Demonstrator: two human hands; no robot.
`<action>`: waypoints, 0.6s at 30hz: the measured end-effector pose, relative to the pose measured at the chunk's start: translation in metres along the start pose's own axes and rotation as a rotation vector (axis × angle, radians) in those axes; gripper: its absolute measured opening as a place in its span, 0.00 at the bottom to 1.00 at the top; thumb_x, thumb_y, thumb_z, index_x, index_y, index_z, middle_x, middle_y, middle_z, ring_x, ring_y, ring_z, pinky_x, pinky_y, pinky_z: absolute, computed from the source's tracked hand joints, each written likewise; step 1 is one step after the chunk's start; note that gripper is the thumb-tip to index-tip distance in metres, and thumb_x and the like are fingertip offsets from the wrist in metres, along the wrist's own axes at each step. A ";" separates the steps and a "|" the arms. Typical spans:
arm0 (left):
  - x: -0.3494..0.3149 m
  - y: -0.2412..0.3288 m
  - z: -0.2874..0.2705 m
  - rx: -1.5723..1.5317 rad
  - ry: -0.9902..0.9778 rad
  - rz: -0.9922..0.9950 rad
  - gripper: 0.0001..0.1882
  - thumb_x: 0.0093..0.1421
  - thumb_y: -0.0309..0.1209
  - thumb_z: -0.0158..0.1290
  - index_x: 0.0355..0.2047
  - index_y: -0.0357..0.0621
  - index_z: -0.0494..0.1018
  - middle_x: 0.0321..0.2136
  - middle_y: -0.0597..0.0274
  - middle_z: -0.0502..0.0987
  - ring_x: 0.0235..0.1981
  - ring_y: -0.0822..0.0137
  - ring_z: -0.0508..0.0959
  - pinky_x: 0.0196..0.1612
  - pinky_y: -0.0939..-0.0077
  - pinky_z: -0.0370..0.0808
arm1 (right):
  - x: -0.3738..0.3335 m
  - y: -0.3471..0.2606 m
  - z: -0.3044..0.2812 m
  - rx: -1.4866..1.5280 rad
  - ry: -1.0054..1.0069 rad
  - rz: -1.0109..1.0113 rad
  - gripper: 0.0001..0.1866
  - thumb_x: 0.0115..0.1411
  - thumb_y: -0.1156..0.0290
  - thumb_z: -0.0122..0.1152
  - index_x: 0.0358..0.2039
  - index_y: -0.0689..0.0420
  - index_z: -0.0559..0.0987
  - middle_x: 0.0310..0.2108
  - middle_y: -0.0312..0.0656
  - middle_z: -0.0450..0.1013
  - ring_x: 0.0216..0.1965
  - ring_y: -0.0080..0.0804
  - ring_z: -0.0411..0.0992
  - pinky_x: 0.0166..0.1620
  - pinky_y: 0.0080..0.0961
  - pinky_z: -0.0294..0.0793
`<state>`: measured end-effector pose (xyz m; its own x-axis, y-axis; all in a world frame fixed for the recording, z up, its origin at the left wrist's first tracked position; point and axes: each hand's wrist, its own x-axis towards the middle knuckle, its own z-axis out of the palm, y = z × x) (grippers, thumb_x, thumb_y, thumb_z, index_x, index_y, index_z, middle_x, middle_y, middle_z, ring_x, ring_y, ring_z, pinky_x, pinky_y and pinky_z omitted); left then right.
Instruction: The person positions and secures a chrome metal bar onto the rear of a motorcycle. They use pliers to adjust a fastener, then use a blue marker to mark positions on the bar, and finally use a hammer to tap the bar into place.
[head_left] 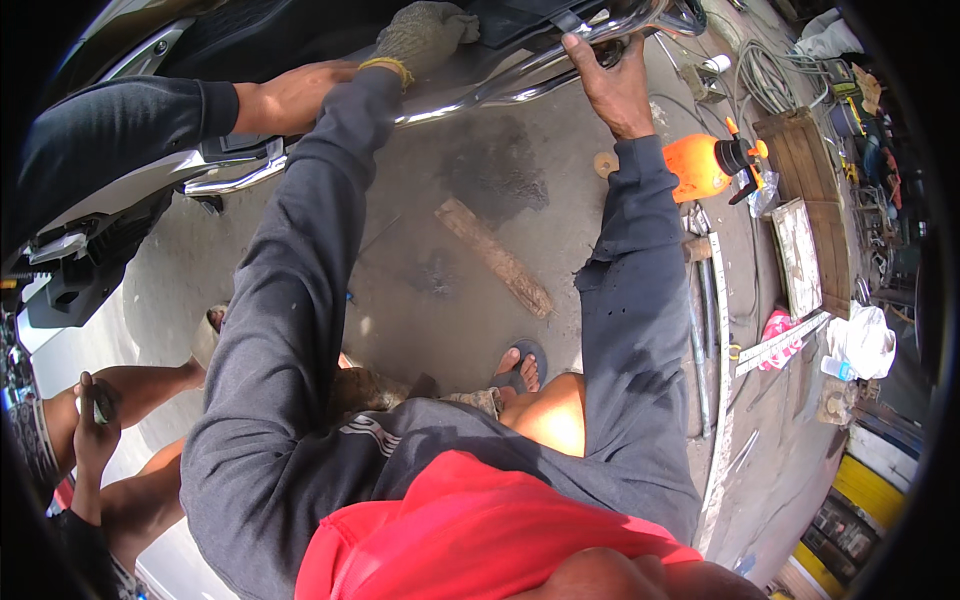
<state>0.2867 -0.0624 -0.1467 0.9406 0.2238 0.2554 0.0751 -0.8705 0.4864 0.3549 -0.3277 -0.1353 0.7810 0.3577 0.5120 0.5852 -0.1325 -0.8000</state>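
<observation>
At the far edge, the chrome exhaust pipe [520,70] of a motorcycle is being steadied: the gloved left hand [420,35] is pressed on it, the bare right hand [612,85] clamped around it. A firm, matched pull seems called for next.

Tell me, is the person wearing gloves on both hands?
No: the left hand wears a knit work glove, while the right hand is bare as it grips the chrome pipe.

Bright daylight, glare on chrome pipe [500,75] at 12 o'clock — my shadow mid-floor — fisheye rim black, edges bent.
</observation>
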 end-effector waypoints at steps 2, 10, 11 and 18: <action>0.002 -0.002 0.000 -0.183 -0.043 -0.214 0.21 0.66 0.46 0.55 0.52 0.48 0.81 0.43 0.56 0.84 0.43 0.62 0.83 0.52 0.68 0.77 | 0.000 -0.002 0.000 0.021 0.003 -0.031 0.41 0.55 0.50 0.76 0.52 0.70 0.67 0.40 0.47 0.77 0.43 0.32 0.76 0.48 0.30 0.77; 0.005 0.000 -0.006 0.484 -0.177 0.240 0.25 0.68 0.41 0.56 0.61 0.42 0.71 0.48 0.56 0.81 0.47 0.61 0.81 0.55 0.67 0.75 | -0.001 0.002 -0.002 0.235 -0.050 0.074 0.39 0.53 0.52 0.79 0.54 0.67 0.70 0.45 0.43 0.76 0.48 0.30 0.74 0.54 0.29 0.74; 0.003 -0.002 -0.007 0.361 -0.197 0.225 0.24 0.68 0.40 0.55 0.59 0.41 0.71 0.48 0.56 0.81 0.49 0.59 0.81 0.56 0.66 0.75 | -0.002 0.003 -0.004 0.239 -0.057 0.088 0.40 0.53 0.52 0.80 0.54 0.67 0.71 0.45 0.43 0.76 0.48 0.30 0.74 0.54 0.29 0.73; 0.023 -0.025 0.007 -0.256 -0.446 -0.258 0.19 0.72 0.39 0.51 0.57 0.40 0.70 0.45 0.57 0.81 0.51 0.57 0.80 0.57 0.64 0.75 | -0.001 0.002 -0.012 0.214 -0.123 0.075 0.39 0.54 0.46 0.77 0.54 0.63 0.74 0.43 0.40 0.74 0.47 0.28 0.71 0.54 0.26 0.70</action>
<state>0.3087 -0.0389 -0.1585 0.9553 0.1603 -0.2485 0.2906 -0.6657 0.6873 0.3579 -0.3389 -0.1333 0.7802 0.4657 0.4177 0.4574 0.0309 -0.8887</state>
